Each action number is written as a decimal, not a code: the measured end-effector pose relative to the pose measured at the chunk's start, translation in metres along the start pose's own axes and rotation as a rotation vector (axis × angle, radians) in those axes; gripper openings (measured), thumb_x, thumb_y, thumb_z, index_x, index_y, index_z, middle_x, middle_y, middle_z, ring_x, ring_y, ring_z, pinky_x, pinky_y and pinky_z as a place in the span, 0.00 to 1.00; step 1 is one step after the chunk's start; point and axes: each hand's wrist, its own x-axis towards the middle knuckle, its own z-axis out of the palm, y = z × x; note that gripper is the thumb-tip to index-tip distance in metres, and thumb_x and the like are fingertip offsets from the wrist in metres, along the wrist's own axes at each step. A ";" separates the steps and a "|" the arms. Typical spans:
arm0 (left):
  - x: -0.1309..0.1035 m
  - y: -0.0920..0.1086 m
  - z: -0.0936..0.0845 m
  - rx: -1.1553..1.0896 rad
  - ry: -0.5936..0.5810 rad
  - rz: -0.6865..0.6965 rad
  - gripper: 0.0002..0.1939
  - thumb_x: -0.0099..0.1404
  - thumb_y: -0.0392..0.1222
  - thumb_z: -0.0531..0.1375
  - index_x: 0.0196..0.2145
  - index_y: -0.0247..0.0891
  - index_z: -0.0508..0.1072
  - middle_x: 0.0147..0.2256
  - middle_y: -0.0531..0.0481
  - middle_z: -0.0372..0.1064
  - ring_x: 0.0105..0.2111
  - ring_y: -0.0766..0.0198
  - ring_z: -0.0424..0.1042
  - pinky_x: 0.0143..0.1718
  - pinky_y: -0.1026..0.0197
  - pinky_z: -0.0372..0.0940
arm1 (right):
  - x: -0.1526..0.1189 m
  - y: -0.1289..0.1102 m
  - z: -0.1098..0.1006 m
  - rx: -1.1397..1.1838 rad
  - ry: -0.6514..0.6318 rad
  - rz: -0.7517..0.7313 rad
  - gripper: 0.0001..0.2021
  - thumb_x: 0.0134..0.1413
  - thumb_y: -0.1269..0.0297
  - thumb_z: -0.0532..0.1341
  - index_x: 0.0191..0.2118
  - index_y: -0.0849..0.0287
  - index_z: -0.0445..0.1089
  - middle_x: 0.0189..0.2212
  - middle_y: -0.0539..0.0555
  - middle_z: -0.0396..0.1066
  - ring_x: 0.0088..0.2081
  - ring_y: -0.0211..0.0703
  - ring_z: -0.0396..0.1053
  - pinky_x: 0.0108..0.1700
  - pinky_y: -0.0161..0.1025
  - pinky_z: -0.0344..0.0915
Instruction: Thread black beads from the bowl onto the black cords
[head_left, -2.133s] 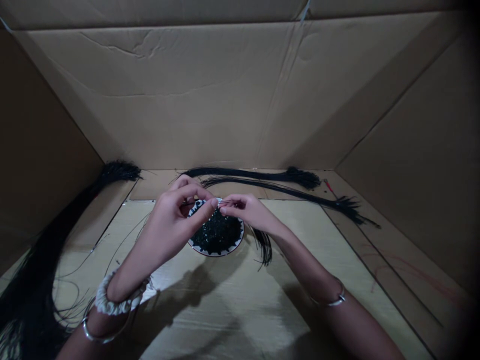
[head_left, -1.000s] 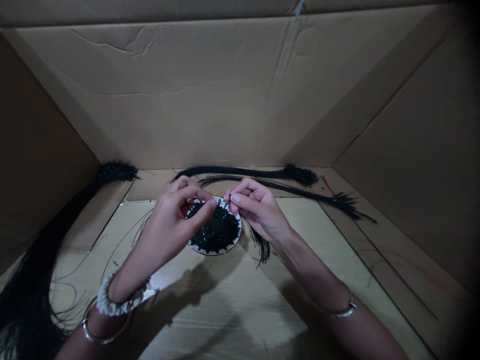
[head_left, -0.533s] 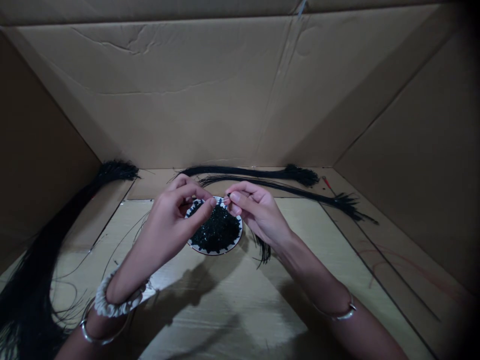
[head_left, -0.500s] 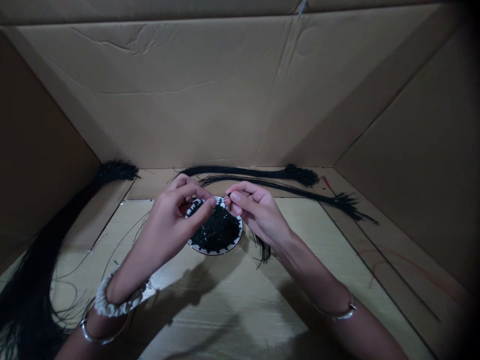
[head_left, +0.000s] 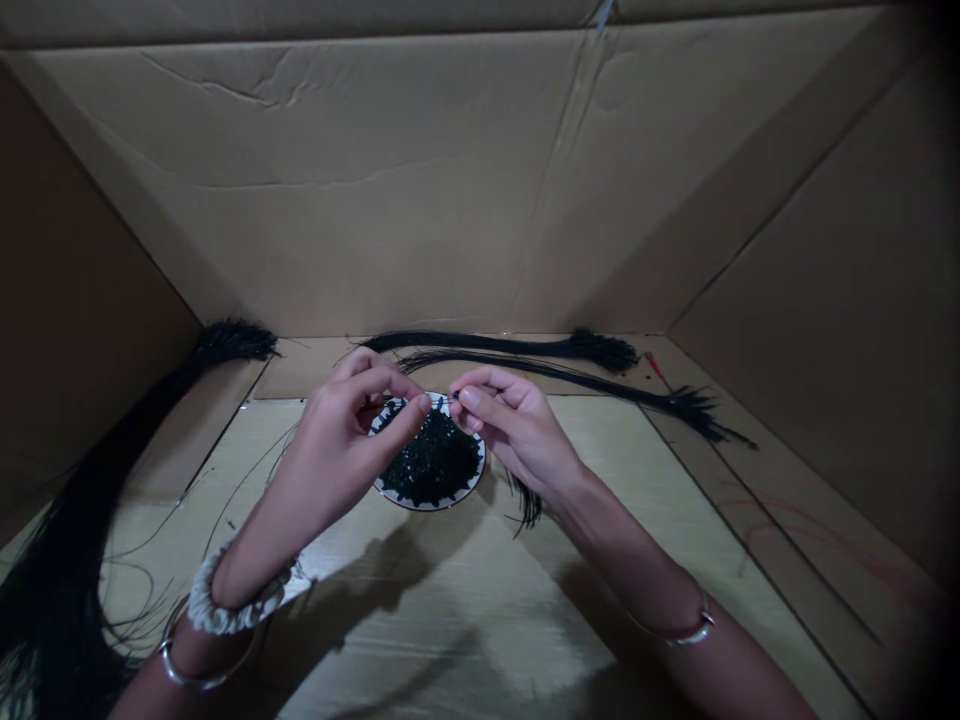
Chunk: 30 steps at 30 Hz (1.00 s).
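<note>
My left hand (head_left: 349, 425) is closed in a pinch above a plate, with thin dark cord (head_left: 441, 401) between thumb and forefinger. Facing it, my right hand (head_left: 521, 425) pinches a tiny black bead-like piece (head_left: 456, 395) at the end of that cord; whether the cord passes through it is too small to tell. Below my right hand hangs a tuft of black cord ends (head_left: 529, 503). Under both hands sits a round plate (head_left: 466, 490) with a white and dark patterned rim, heaped with shiny black beads (head_left: 431, 460).
Two bundles of black cord (head_left: 517, 347) lie along the back. A larger black bundle (head_left: 112, 470) runs down the left side, with loose strands curling from it. A small red-tipped item (head_left: 654, 367) lies at the back right. Cardboard walls (head_left: 420, 190) enclose the back and sides.
Almost nothing differs. The fingers of my right hand have shifted slightly around the small black piece, and both hands stay above the plate.
</note>
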 end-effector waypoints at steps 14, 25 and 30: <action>0.000 0.002 -0.001 0.011 0.000 0.001 0.07 0.67 0.45 0.63 0.34 0.42 0.79 0.38 0.50 0.67 0.36 0.63 0.70 0.30 0.60 0.62 | -0.001 -0.001 0.001 0.035 -0.007 -0.006 0.06 0.49 0.62 0.72 0.32 0.56 0.78 0.26 0.49 0.73 0.25 0.33 0.61 0.30 0.35 0.60; -0.001 0.000 -0.001 0.016 0.008 0.012 0.06 0.67 0.44 0.63 0.34 0.42 0.79 0.38 0.51 0.67 0.36 0.64 0.70 0.29 0.61 0.62 | -0.002 0.000 0.002 0.061 -0.028 -0.006 0.05 0.49 0.63 0.72 0.32 0.55 0.79 0.26 0.49 0.74 0.25 0.33 0.61 0.31 0.36 0.58; -0.001 0.000 -0.001 0.022 0.002 0.016 0.06 0.67 0.44 0.63 0.34 0.43 0.79 0.38 0.51 0.67 0.36 0.64 0.70 0.30 0.61 0.62 | -0.002 -0.003 0.003 0.017 -0.012 -0.006 0.05 0.48 0.63 0.72 0.32 0.56 0.79 0.26 0.50 0.74 0.25 0.34 0.60 0.30 0.37 0.57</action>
